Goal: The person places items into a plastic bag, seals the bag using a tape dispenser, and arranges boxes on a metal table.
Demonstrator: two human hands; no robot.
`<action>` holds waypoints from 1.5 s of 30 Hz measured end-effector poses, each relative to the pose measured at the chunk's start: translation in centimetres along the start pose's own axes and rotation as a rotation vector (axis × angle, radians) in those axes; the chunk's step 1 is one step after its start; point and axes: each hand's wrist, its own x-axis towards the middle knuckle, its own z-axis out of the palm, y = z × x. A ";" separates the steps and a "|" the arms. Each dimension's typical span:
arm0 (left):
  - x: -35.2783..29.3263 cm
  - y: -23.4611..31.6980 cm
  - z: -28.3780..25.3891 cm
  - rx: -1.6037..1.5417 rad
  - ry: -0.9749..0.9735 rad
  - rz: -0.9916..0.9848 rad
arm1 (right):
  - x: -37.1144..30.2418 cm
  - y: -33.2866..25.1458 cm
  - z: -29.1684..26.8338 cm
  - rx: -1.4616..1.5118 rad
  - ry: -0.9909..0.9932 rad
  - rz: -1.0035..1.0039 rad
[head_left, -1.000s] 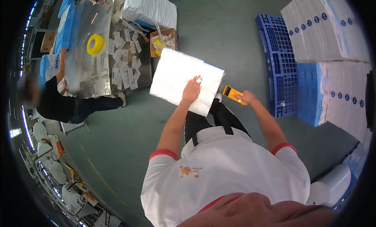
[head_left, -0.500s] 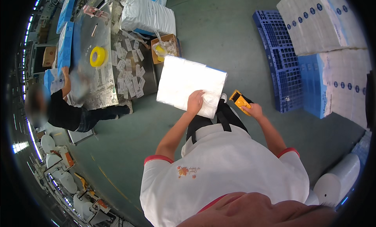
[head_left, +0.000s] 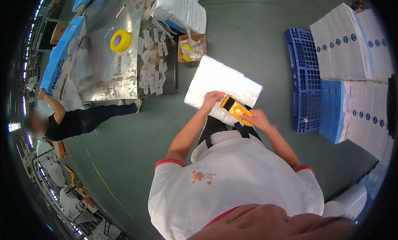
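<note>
A white plastic-wrapped package (head_left: pixel 224 80) lies in front of my legs, its film bright and creased. My left hand (head_left: pixel 212 100) is at the near-left part of this package, with fingers closed on its loose film. In my right hand (head_left: pixel 258 119) is a yellow tape dispenser (head_left: pixel 237 110) with a black front end. Its front end is over the package, close to my left fingertips. The underside of the dispenser is hidden, so contact with the film cannot be seen.
Left is a metal table (head_left: pixel 120 72) with labels (head_left: pixel 155 76) and a yellow tape roll (head_left: pixel 120 41). A cardboard box (head_left: pixel 191 49) sits beside it. A co-worker (head_left: pixel 68 124) holds a blue package (head_left: pixel 62 57). Blue pallets (head_left: pixel 306 82) and stacked white packages (head_left: pixel 342 41) stand right.
My right hand has brought the tape dispenser left and over the package, next to my left hand. The view has shifted. The co-worker's blue package has moved nearer.
</note>
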 end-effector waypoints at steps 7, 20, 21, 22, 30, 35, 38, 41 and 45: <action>7.8 0.0 -19.1 0.072 0.373 0.117 | 6.2 -4.1 0.7 0.173 -0.254 0.192; 12.7 -5.2 -17.7 0.878 0.584 -0.336 | 14.0 -1.8 7.9 0.099 -0.283 0.439; 12.5 -5.1 -18.1 0.870 0.592 -0.181 | 14.1 -2.2 7.6 0.089 -0.291 0.416; 12.2 -5.1 -18.2 0.861 0.596 -0.027 | 14.1 -2.5 7.3 0.078 -0.298 0.393; 7.0 -5.5 -6.0 1.342 0.720 0.142 | 6.6 2.0 4.7 0.107 -0.202 0.308; 7.2 -5.4 -5.1 1.304 0.712 0.015 | -7.6 15.2 -1.6 0.239 -0.187 0.408; 6.4 -3.8 -3.1 1.090 0.791 -0.068 | -11.0 21.0 -2.0 0.075 -0.254 0.508; 4.3 -5.3 -0.5 1.258 0.787 0.189 | -8.6 24.3 1.2 -0.139 -0.256 0.485; -0.4 -7.5 4.8 1.269 0.575 0.328 | -3.4 20.0 6.4 -0.328 -0.117 0.432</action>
